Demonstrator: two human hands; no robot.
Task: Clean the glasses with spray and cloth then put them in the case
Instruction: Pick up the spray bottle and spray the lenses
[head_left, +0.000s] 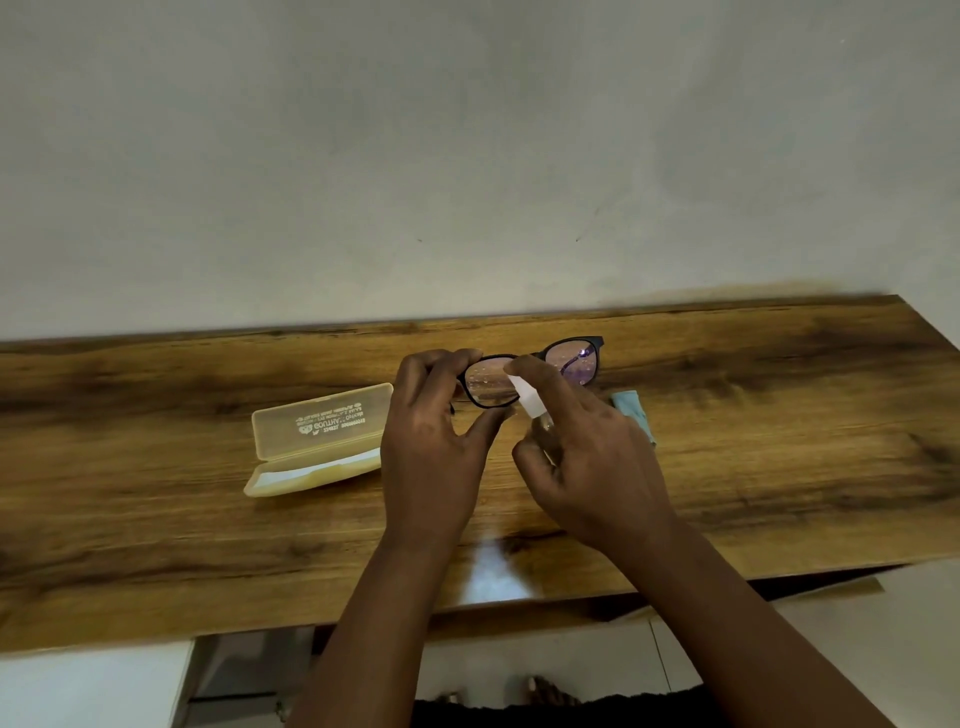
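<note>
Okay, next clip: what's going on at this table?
A person is cleaning a pair of glasses over a wooden table. The left hand holds the black frame by one end, and the right hand points a small spray bottle at the lens, index finger on top of the nozzle. Droplets already show on the lenses. A yellowish case lies open to the left, with nothing visible inside, and a light blue cloth lies on the table, partly hidden behind the right hand.

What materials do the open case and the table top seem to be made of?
The case looks like thin translucent yellowish plastic: light passes through its lid and the print shows. The table looks like wood or wood-pattern laminate, smooth and slightly glossy, since it reflects light near its front edge.
</note>
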